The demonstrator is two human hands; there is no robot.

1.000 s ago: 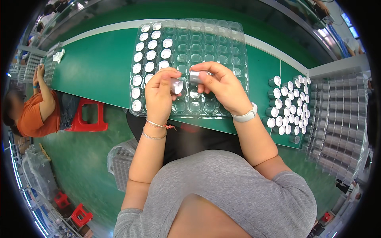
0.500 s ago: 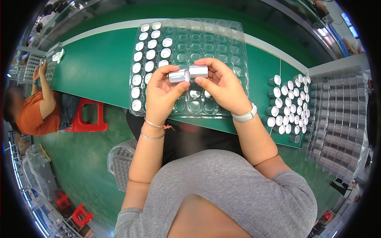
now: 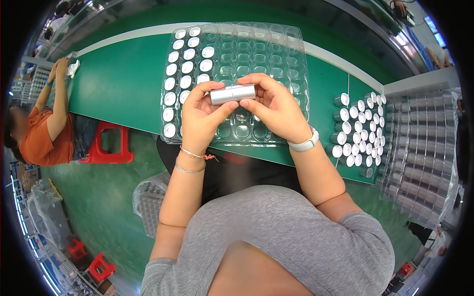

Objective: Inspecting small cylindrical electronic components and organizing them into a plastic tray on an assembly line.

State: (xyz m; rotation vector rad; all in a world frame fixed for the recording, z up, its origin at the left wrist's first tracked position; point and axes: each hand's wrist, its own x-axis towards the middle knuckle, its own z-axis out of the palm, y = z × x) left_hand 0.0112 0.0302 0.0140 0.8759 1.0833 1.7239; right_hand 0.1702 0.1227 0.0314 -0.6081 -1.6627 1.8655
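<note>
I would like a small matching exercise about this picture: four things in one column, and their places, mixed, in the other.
Things
1. clear tray
2. two silver cylinders, end to end
3. white wristband
4. largest red stool

Places
A. around the right wrist
B. on the floor, near the person in orange
C. on the green table
D. between left hand and right hand

Pairs: 1-C, 2-D, 3-A, 4-B
</note>
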